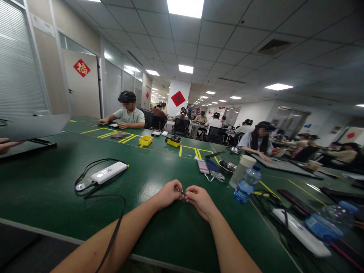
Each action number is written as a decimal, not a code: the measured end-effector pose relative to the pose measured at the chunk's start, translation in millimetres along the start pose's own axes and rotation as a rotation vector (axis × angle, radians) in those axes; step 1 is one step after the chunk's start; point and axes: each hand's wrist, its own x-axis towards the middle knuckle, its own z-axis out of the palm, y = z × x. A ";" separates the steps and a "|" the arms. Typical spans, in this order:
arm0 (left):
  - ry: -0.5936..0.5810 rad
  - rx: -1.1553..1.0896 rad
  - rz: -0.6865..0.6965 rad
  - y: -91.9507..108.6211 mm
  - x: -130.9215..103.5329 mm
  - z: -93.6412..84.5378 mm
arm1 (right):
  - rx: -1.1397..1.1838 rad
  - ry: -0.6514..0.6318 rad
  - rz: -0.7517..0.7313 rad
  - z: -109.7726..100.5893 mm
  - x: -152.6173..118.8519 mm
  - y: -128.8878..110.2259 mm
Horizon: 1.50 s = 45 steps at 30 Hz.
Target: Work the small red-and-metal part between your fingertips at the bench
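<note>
Both forearms reach over the green tabletop (136,163), and the hands almost meet at its middle. My left hand (170,194) is closed, thumb and fingers pinched on something small and dark whose kind I cannot make out. Just to its right, my right hand (200,200) is also closed, with the thumb pressed to the forefinger. Whatever its fingertips hold, if anything, is too small to see. A narrow gap shows between the two sets of fingertips. A black strap (115,229) crosses my left forearm.
A white power bank (109,172) with a black cable lies left. Rightward stand a water bottle (248,184), a pale cup (241,170) and a metal bowl (227,166). Yellow trays (146,141) sit farther back. Co-workers sit around; a hand holds a grey panel (34,127) at far left.
</note>
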 end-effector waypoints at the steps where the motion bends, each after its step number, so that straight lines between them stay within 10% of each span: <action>1: -0.002 0.010 0.003 -0.1 0.2 -0.1 | 0.009 0.000 0.006 0.1 -0.2 -0.4; 45: -0.092 0.072 0.029 -10.6 4.6 -6.6 | -0.002 -0.028 -0.017 -3.5 4.9 5.5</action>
